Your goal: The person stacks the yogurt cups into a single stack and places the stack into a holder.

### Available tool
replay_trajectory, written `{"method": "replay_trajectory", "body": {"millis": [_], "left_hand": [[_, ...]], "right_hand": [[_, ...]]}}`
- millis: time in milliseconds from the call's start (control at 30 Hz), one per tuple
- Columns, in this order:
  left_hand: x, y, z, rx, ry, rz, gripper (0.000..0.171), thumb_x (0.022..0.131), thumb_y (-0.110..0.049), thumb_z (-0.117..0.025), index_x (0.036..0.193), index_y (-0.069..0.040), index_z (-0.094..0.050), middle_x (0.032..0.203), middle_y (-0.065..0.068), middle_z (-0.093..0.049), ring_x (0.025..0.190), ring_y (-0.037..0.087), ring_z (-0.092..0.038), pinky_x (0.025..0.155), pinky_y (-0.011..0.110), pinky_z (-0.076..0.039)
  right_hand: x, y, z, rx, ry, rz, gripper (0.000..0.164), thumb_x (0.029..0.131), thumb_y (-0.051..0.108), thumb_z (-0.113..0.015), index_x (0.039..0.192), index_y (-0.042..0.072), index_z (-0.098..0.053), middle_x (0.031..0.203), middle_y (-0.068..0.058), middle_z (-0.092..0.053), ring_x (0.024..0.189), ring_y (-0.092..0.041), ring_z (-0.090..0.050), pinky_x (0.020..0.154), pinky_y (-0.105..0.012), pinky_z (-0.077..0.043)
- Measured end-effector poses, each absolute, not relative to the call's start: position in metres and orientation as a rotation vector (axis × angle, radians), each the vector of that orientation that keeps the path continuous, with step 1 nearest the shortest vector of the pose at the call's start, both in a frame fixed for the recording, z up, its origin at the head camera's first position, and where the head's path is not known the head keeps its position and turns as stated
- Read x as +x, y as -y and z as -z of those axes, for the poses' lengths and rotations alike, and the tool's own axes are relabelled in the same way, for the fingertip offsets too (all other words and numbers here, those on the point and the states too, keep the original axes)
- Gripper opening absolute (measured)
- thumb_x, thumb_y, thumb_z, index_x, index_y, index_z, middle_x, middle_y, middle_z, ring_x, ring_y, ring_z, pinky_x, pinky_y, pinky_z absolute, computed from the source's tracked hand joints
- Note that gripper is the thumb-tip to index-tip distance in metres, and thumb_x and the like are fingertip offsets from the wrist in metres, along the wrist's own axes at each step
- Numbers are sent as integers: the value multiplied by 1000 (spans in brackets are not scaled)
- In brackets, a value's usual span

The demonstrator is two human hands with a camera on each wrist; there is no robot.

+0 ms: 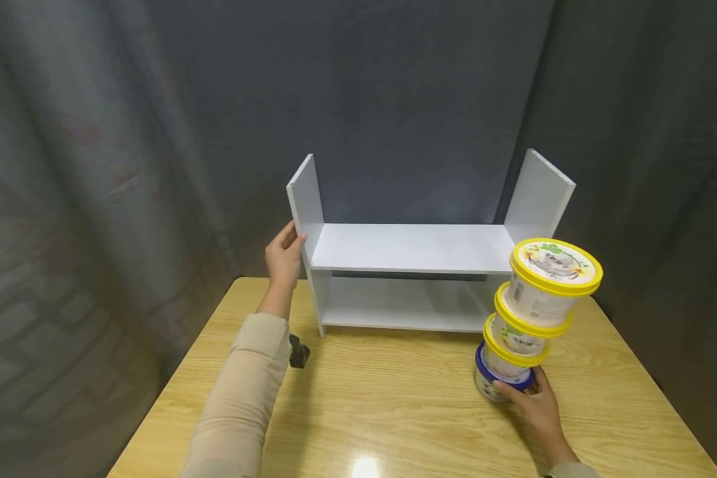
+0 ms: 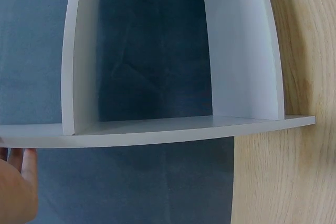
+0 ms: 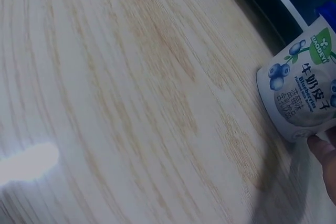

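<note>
A white two-level shelf [image 1: 415, 247] stands at the back of the table. My left hand [image 1: 283, 255] is at its left side panel [image 1: 307, 199], fingertips against the outer face and thumb at the front edge. In the left wrist view, fingers [image 2: 29, 167] meet that panel [image 2: 157, 139]. To the right, my right hand [image 1: 536, 406] grips a white tub with a blue lid [image 1: 490, 385], thumb on its side. Blueberries are printed on this tub [image 3: 299, 85]. Three tubs with yellow lids [image 1: 540, 302] are stacked on it, the top one [image 1: 556, 265] overlapping the shelf's right end.
The light wooden table [image 1: 382, 398] bears the shelf. Dark grey curtains [image 1: 394, 99] hang close behind and on both sides. The shelf's right panel [image 1: 538, 196] rises behind the tubs. A small black object [image 1: 299, 352] sits beside my left sleeve [image 1: 245, 378].
</note>
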State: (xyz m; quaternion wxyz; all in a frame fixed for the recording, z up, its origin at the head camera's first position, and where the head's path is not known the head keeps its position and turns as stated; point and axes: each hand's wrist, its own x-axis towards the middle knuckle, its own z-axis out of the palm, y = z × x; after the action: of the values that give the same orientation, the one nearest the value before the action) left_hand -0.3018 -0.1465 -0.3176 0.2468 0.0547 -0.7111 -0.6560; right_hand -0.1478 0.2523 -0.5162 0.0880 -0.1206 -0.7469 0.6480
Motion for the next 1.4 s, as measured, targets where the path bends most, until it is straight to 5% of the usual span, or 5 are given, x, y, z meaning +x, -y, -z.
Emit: {"method": "replay_trajectory", "body": {"millis": [400,800,1400], "left_hand": [[-299,149,318,128,1943,1799,38,81,-10,-60,118,-8,-54,115,8,-54,104,15,-51,85,25,-42],[-297,148,321,169,1990,1775,39,82,-14,-59,120,-13,-52,117,7,-53,105,16,-50,86,28,-42],[-297,140,324,139,1979,1762,38,81,-12,-60,119,-12,-53,116,9,-54,103,18,-51,84,26,-43]], "right_hand": [[-144,-248,502,-426,2287,-1925,85,74,18,-69,139,18,-14,129,-12,-28,108,-12,-35,74,-5,-35],[-163,-259,508,-273,2457,-1760,90,72,36,-68,139,17,-11,131,-25,-29,115,-41,-31,91,-51,-31],[-164,-231,412,-4,2523,-1764,82,77,21,-65,138,6,-12,130,-25,-29,115,-41,-31,87,-54,-34]]}}
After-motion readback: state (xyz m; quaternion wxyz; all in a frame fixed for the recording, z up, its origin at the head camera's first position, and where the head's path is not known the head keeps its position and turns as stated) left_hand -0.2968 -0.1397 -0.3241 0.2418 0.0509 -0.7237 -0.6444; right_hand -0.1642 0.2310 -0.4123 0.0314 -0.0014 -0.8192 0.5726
